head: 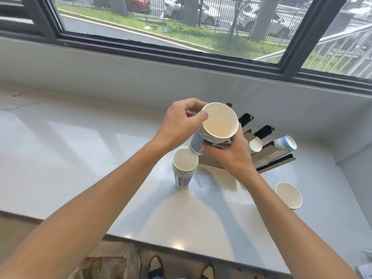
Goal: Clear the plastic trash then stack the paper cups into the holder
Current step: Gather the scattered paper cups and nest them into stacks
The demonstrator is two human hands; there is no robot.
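A tilted stack of several blue-and-white paper cups (218, 123) is held above the counter, mouth facing me. My left hand (181, 121) pinches its rim on the left. My right hand (227, 156) grips it from below, near the base. Behind the hands lies the black slotted cup holder (263, 131), with a small cup (255, 146) in one slot and a stack of cups (285, 143) lying in the rightmost slot. A second upright stack of cups (184, 168) stands on the counter just below the held stack. A single cup (288, 195) stands to the right.
The white counter (80, 158) runs along a wall under a large window (181, 27). Its front edge is close to me, with a plastic bag (108, 262) and my shoes on the floor below. Some white wrapping shows at the far right edge (365, 266).
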